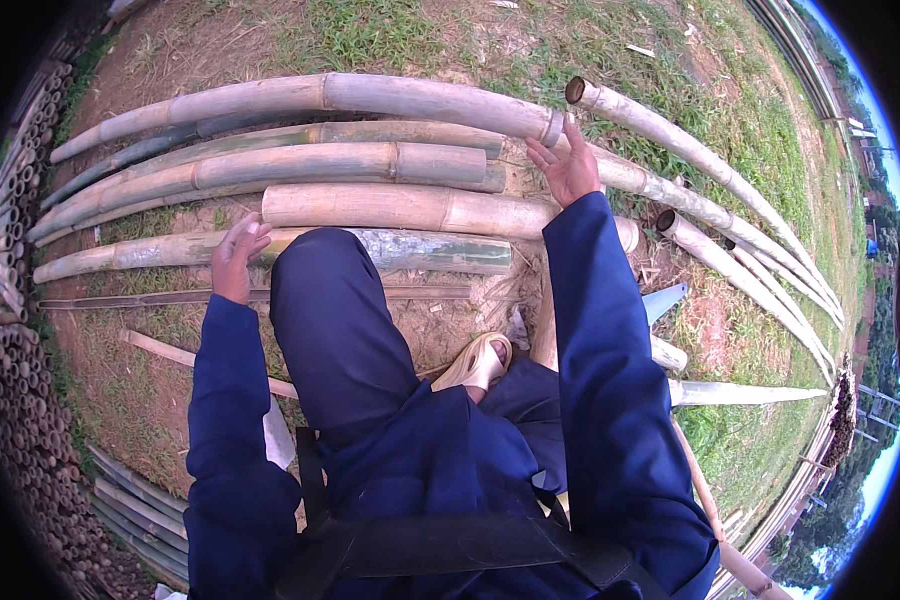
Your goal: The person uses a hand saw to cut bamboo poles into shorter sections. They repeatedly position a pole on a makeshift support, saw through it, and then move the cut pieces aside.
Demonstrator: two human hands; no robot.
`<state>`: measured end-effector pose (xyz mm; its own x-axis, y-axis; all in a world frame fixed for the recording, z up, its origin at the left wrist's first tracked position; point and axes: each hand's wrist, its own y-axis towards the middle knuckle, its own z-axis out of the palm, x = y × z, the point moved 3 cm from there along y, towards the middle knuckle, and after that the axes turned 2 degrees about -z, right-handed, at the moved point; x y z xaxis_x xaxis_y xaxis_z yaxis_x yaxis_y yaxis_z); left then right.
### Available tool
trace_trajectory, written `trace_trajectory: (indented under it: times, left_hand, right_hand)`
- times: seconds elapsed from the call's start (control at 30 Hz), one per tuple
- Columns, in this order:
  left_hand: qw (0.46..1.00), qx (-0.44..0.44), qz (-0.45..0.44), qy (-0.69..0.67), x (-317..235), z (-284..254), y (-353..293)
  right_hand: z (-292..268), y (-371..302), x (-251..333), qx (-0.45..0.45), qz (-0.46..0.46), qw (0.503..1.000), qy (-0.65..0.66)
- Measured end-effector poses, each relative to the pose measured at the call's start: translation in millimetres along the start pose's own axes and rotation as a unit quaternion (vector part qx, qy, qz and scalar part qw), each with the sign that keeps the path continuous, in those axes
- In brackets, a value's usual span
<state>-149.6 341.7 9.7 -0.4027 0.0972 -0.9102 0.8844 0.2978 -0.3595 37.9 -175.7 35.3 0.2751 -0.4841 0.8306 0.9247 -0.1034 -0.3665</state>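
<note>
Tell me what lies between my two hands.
In the head view, mainly a thick pale bamboo pole lies between the left hand and the right hand, its left end close to the left hand.

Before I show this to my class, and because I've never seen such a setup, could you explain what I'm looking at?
No machine is involved: you see a person's bare left hand and bare right hand, in dark blue cloth sleeves. The only picture comes from a wide fisheye camera on the head, looking down, so straight edges look bent. Pale and greenish bamboo poles lie on the ground. The right hand is open at the cut end of a long, pale, round bamboo pole; the left is near the left end of a shorter, thick, pale bamboo pole. Neither visibly grips anything; touching is hard to judge.
</note>
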Motion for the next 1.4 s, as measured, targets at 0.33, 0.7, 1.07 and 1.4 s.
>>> trace_trajectory:
  times: [0.33,0.7,1.07,1.4]
  left_hand:
    - [0.748,0.154,0.411,0.497,-115,134,-148]
    - [0.929,0.159,0.100,0.319,-69,93,17]
    - [0.831,0.301,0.331,0.330,-187,332,-24]
    - [0.703,0.202,0.542,0.414,-213,520,39]
  right_hand:
    - [-91,-155,-60,0.008,0.088,0.976,-0.198]
    - [-205,-281,-54,-0.055,0.038,0.874,-0.482]
    - [-233,-317,-26,-0.162,-0.117,0.816,-0.543]
    - [-280,-436,2,-0.400,-0.248,0.627,-0.621]
